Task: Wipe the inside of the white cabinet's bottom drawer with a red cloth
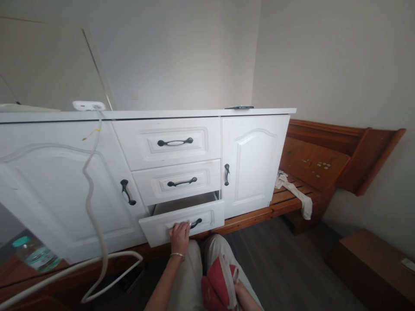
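Note:
My left hand (180,234), a bangle on its wrist, is closed over the left part of the dark handle (196,223) of the bottom drawer (207,214). That drawer is pulled partway out of the white cabinet (175,161), and a strip of its inside shows above the front. Above it, the middle drawer (207,176) and the top drawer (204,140) are closed. My right hand (240,290) is low over my lap, holding a red cloth (218,283) with a pale edge. Its fingers are mostly hidden by the cloth.
A white cable (89,196) hangs from a small white device (89,105) on the cabinet top, across the left door. A phone-like dark slab (240,107) lies up there too. Right, a white cloth (296,192) drapes over a wooden bench (311,166). A bottle (37,255) stands lower left; a cardboard box (372,263), lower right.

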Available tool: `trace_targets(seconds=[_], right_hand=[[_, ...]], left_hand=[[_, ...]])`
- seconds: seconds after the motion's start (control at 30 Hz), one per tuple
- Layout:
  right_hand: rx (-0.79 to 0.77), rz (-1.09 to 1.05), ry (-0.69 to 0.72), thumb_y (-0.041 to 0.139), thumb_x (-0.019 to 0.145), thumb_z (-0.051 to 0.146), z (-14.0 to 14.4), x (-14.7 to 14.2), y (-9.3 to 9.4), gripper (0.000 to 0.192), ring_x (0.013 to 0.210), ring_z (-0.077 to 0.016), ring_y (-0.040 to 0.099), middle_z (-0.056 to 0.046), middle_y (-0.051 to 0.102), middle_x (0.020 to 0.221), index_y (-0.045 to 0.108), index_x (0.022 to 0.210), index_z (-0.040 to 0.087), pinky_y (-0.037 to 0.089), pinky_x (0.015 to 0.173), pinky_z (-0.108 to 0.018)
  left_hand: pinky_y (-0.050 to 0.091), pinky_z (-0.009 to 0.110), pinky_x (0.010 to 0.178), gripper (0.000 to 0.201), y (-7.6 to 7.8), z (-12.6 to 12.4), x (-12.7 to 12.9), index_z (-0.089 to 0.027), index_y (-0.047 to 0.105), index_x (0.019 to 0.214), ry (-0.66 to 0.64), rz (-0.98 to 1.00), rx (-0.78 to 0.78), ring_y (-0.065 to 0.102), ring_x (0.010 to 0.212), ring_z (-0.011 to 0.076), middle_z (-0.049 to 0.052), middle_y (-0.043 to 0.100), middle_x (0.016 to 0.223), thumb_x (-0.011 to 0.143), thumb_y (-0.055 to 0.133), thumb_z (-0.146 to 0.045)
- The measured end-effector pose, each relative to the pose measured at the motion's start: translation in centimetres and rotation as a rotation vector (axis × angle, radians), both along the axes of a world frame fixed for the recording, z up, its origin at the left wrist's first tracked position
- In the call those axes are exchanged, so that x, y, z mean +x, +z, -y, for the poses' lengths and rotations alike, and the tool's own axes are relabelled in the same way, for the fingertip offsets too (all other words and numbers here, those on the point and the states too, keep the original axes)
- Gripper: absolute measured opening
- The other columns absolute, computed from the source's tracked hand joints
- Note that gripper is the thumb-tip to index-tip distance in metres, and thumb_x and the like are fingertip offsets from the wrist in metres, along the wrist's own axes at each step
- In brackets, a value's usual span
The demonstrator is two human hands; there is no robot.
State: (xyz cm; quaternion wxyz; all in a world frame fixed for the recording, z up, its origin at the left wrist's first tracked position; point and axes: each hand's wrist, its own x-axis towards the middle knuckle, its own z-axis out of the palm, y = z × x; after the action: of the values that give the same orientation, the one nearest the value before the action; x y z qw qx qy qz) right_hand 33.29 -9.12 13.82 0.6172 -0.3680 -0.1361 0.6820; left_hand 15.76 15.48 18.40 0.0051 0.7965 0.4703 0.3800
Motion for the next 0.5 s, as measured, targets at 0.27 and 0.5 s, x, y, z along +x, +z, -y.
trace_targets(seconds=[0.27,0.5], right_hand=[[0.009,0.033,-0.016,0.087,0.052,0.035,-0.4,0.2,0.8,0.057,0.103,-0.036,0.071,-0.009,0.078,0.098,0.075,0.106,0.024,0.054,0.091,-0.051],[-0.063,-0.04,0.001,0.086,0.056,0.042,-0.1,-0.1,2.2,0.05,0.109,-0.0365,0.069,-0.011,0.078,0.105,0.077,0.102,0.025,0.052,0.095,-0.052]], left_hand=[[0.035,0.04,0.091,0.043,2.0,-5.9,1.2,-0.021,0.075,0.104,-0.005,-0.078,-0.182,0.058,0.102,0.0249,0.007,0.078,0.101,0.102,0.035,-0.037],[0.04,0.045,0.098,0.043,3.8,-6.1,1.4,-0.02,0.077,0.102,-0.032,-0.01,-0.282,0.06,0.106,0.0268,0.009,0.079,0.1,0.099,0.038,-0.037]])
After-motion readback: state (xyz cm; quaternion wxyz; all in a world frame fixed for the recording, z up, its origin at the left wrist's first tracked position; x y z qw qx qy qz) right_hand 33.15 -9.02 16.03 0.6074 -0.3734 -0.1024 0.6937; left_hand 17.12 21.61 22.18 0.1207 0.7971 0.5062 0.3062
